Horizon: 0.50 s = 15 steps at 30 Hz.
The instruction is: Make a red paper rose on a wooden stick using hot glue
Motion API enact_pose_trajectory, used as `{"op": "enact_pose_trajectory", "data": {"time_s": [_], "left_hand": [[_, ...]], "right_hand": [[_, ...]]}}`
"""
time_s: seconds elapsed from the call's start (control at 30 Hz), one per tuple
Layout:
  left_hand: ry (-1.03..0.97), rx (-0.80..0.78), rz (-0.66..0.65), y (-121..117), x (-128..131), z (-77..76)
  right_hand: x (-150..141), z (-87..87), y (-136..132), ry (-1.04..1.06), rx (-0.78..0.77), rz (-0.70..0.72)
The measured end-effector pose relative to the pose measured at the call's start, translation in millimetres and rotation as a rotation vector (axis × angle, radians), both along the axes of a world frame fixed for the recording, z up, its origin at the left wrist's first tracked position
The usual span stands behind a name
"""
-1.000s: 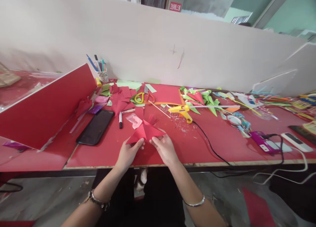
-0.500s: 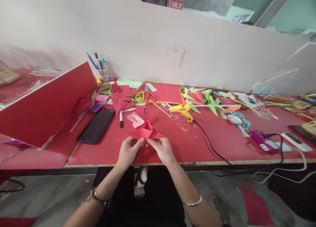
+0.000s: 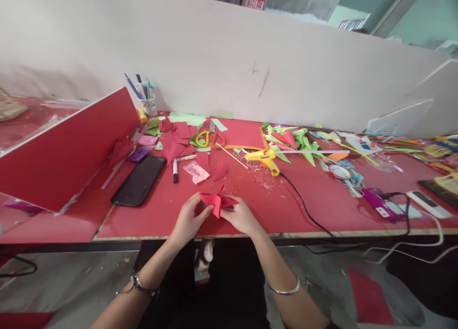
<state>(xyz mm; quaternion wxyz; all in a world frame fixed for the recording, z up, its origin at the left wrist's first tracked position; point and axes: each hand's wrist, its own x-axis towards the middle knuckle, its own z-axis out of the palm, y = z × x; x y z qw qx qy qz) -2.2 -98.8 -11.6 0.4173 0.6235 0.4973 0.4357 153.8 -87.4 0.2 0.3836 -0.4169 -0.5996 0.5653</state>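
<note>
Between my two hands is a folded red paper piece (image 3: 216,202) with pointed flaps, held just above the table's front part. My left hand (image 3: 193,217) pinches its left side, the thumb lying on the near flap. From the right, my right hand (image 3: 240,216) grips the other side, its fingers partly hidden under the paper. Just beyond lies a small red folded paper (image 3: 219,171) on the red tabletop. A pink-filled plastic packet (image 3: 196,172) and a black-and-white marker (image 3: 175,170) lie beyond my left hand.
A yellow glue gun (image 3: 264,160) with its cord lies right of centre. Left are a black phone (image 3: 139,181) and a standing red board (image 3: 75,152). Scissors (image 3: 210,139), red paper pieces (image 3: 173,143), green folded paper (image 3: 304,145) and a pen cup (image 3: 149,106) line the back.
The red paper piece has been turned and tilted, and its flaps stand differently. My right hand has shifted its grip to the paper's right side. The small red paper beyond now shows clearly.
</note>
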Motion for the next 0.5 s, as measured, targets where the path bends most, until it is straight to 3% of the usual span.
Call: {"op": "enact_pose_trajectory", "data": {"time_s": [0.13,0.3,0.5], "left_hand": [[-0.136,-0.077,-0.038,3,0,3.4],[-0.201,-0.124,0.02,5,1,9.2],[-0.41,-0.289,-0.059,2,-7,-0.1]], "right_hand": [[-6,-5.7,0,0.025,0.05,-0.024],[-14,-11.8,0,0.221,-0.036,-0.093],[-15,-10.3,1,0.26,-0.043,-0.17]]}}
